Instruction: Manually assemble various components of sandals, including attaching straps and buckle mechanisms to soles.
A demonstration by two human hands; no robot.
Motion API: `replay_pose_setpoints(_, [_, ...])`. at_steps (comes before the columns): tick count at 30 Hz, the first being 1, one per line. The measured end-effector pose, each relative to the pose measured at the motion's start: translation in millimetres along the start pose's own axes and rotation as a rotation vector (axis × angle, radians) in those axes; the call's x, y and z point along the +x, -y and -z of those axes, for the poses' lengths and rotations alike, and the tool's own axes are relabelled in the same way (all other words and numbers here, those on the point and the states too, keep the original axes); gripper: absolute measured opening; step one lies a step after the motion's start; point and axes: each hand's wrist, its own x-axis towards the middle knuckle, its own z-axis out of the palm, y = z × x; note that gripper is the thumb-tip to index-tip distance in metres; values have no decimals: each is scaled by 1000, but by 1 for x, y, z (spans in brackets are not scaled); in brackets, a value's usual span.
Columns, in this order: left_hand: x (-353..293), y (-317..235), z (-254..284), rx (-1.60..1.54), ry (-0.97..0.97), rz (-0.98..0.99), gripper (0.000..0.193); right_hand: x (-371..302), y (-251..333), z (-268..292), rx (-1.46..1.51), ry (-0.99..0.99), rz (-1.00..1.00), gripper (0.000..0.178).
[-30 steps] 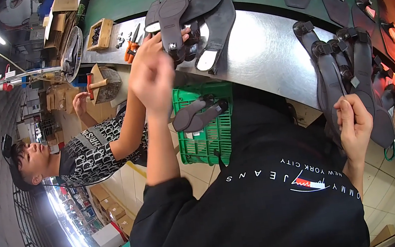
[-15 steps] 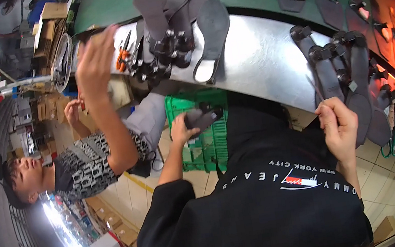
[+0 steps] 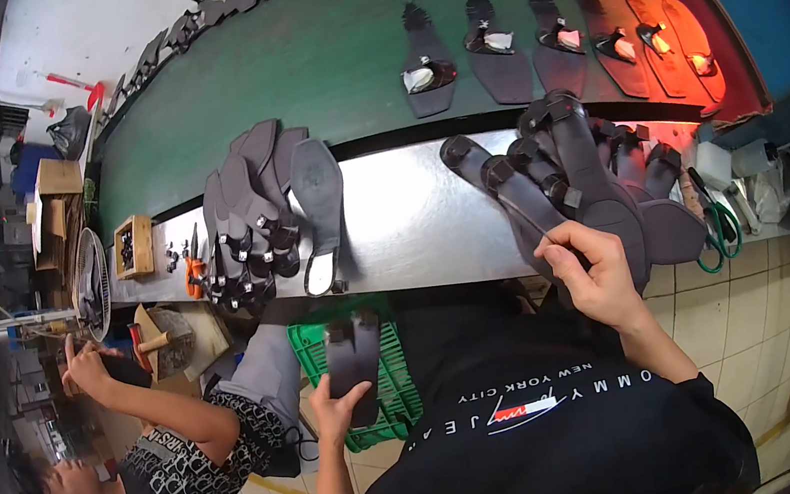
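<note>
My left hand (image 3: 335, 412) is closed around a pair of dark sandals (image 3: 351, 366), which stand roughly upright in front of a green plastic crate (image 3: 397, 419). My right hand (image 3: 598, 271) is closed in a pinch on a thin, slender tool, mostly hidden by the fingers and hard to tell from the dark soles behind. That hand is just in front of a pile of dark strappy sandals (image 3: 597, 173) on the right of the metal ledge (image 3: 397, 191). Farther left on the ledge lie another sandal pile (image 3: 248, 207) and a single sole (image 3: 318, 192) with a white heel patch.
A green conveyor belt (image 3: 311, 82) carries several sandals toward a red-lit opening (image 3: 736, 88). Orange-handled pliers (image 3: 193, 270) and a wooden box (image 3: 133, 246) are on the left of the ledge. Green-handled scissors (image 3: 718, 227) hang at right. A co-worker (image 3: 191, 447) sits at left.
My view has shifted toward the belt. The sandals in my left hand have turned from nearly flat to upright. My right hand has come close against the right pile. The co-worker's raised arm has lowered.
</note>
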Motion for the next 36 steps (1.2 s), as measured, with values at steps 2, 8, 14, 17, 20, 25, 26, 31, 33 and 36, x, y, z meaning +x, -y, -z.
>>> replay_pose_setpoints(2, [5, -80, 7, -309, -42, 0, 27, 0, 0, 3, 188, -11, -54, 8])
replay_pose_setpoints(8, [43, -178, -62, -883, 26, -74, 20, 8, 12, -22, 197, 77, -23, 37])
replay_pose_setpoints(14, [56, -238, -124, -1184, 140, 20, 23, 20, -7, -43, 310, -48, 10, 36])
replay_pose_setpoints(17, [55, -238, -138, -1068, 185, 29, 13, 25, -31, -43, 375, -193, 25, 38])
replay_pose_setpoints(20, [78, -216, -147, -790, -5, -172, 14, 22, -9, -36, -36, -184, -74, 47])
replay_pose_setpoints(25, [103, -220, -118, -966, 121, -118, 39, 34, -9, -14, -395, -279, -67, 79])
replay_pose_setpoints(26, [101, -222, -113, -1002, 165, -57, 58, 32, -3, -10, -511, -298, -22, 75])
replay_pose_setpoints(31, [89, -242, -94, -1039, 439, -83, 91, 33, 29, -7, -284, -238, 234, 61])
replay_pose_setpoints(33, [92, -237, -94, -1066, 525, -48, 90, 41, 36, -18, 53, -55, 76, 60])
replay_pose_setpoints(36, [89, -252, -97, -1092, 680, 9, 88, 56, 11, -29, 124, 33, 63, 49])
